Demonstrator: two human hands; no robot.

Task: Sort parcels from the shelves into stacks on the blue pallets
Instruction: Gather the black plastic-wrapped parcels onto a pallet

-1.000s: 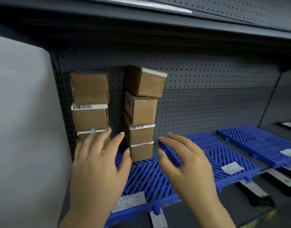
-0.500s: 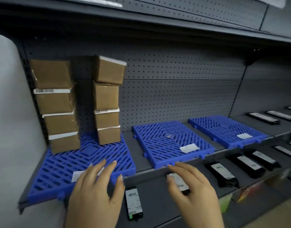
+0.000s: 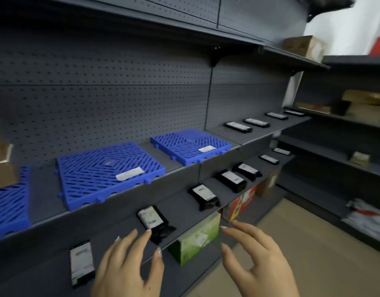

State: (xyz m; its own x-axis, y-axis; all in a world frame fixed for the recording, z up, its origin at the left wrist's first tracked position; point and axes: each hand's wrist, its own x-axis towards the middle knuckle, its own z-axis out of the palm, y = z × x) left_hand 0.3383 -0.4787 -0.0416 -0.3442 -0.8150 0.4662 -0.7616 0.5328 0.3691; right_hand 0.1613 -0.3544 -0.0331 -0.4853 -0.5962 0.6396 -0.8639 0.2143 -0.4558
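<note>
My left hand (image 3: 129,264) and right hand (image 3: 255,258) were both spread open, holding nothing, in front of the lower shelf (image 3: 176,207) near a black parcel (image 3: 151,219). The middle blue pallet (image 3: 103,174) and right blue pallet (image 3: 184,144) bore only paper labels; brown boxes (image 3: 2,174) stood on the left blue pallet (image 3: 9,206). I judged most sorting remained: roughly 11 black parcels lay on the shelves.

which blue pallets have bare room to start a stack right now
The middle blue pallet and the far blue pallet are bare apart from a white label near each front edge. The left blue pallet carries brown boxes at its back. The lower shelf is crowded with a row of black parcels.
</note>
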